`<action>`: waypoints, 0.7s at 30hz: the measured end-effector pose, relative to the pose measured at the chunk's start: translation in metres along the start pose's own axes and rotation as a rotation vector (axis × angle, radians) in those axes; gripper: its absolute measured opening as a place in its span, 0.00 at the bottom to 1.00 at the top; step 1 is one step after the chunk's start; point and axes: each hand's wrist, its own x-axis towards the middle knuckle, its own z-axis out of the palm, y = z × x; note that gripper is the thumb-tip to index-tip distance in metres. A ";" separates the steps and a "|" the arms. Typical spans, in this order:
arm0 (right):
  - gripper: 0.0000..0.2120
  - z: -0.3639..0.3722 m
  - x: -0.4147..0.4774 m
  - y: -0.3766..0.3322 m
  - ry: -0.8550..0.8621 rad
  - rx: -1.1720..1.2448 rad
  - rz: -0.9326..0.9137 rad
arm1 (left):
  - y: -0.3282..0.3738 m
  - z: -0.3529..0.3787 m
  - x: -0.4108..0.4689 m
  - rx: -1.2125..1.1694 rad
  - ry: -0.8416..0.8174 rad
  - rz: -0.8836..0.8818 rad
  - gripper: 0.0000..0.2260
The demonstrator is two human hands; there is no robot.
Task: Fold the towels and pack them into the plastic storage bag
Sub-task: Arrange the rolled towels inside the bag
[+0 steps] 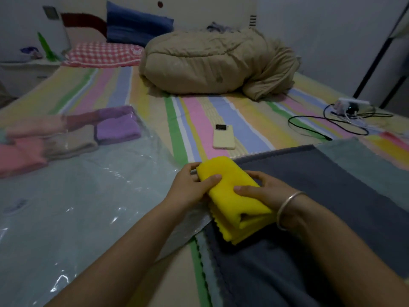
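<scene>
Yellow towel [230,196], folded into a thick bundle, held between both hands just below centre.

The left hand [190,187] grips its 9 o'clock edge with the thumb laid over the top. The right hand [265,191] grips the 3 o'clock side the same way, fingers curled round. The bundle rests on a dark grey towel [332,196] spread toward 4 o'clock, at the corner of the plastic storage bag [77,207], which stretches to 9 o'clock. Folded towels [66,134] seem to lie inside it near 10 o'clock. To pack well, keep both thumbs pressing so the layers stay stacked. Lift it level and set it beside the others, so the loose edges at 6 o'clock don't splay.
</scene>
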 end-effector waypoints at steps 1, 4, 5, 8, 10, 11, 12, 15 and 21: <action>0.32 -0.010 -0.001 0.000 -0.018 -0.029 0.012 | 0.000 0.004 -0.002 0.045 -0.014 0.032 0.30; 0.32 -0.022 -0.004 0.011 0.015 -0.310 -0.015 | -0.005 0.020 -0.008 0.442 0.064 0.211 0.34; 0.31 -0.019 -0.005 0.016 0.057 -0.417 -0.074 | -0.009 0.024 -0.010 0.601 0.133 0.274 0.35; 0.22 0.007 -0.014 0.020 0.213 -0.862 -0.280 | -0.014 0.029 -0.015 0.812 0.279 0.358 0.36; 0.19 0.022 -0.023 0.015 0.249 -1.141 -0.329 | -0.014 0.026 -0.020 0.786 0.324 0.397 0.32; 0.19 0.027 -0.026 0.013 0.250 -1.223 -0.313 | -0.015 0.021 -0.025 0.772 0.335 0.441 0.28; 0.20 0.031 -0.029 0.011 0.261 -1.261 -0.287 | -0.015 0.014 -0.031 0.767 0.335 0.496 0.23; 0.27 0.044 -0.032 0.011 0.327 -1.234 -0.182 | -0.025 -0.019 -0.055 0.860 0.285 0.617 0.12; 0.36 0.062 -0.026 0.012 0.360 -1.280 0.010 | -0.056 -0.080 -0.099 1.151 0.176 0.545 0.22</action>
